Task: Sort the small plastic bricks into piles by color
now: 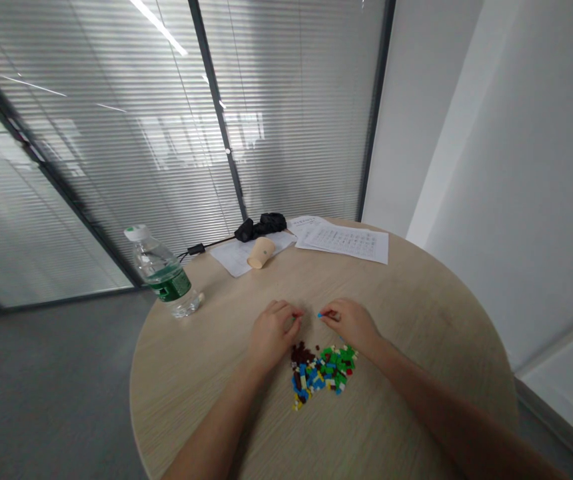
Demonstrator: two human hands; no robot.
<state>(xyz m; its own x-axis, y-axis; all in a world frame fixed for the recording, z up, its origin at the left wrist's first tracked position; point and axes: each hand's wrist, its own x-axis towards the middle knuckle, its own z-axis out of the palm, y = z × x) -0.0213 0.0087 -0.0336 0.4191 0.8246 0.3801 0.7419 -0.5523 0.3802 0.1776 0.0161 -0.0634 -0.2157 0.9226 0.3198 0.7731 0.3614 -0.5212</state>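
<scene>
A pile of tiny toy bricks (322, 373) in blue, green, brown, yellow and red lies on the round wooden table (206, 373), just in front of my hands. My left hand (272, 333) rests on the table with its fingers curled and pinched on a very small piece, perhaps red. My right hand (349, 321) sits beside it, fingertips pinched on a small blue brick (320, 315). The two hands' fingertips face each other, a short gap apart, beyond the pile.
A water bottle (164, 273) with a green label stands at the table's left edge. A paper cup (261, 253) lies on its side on a white sheet. Printed papers (344, 240) and a black bundle with a cable (261, 227) lie at the far edge. Glass walls with blinds stand behind.
</scene>
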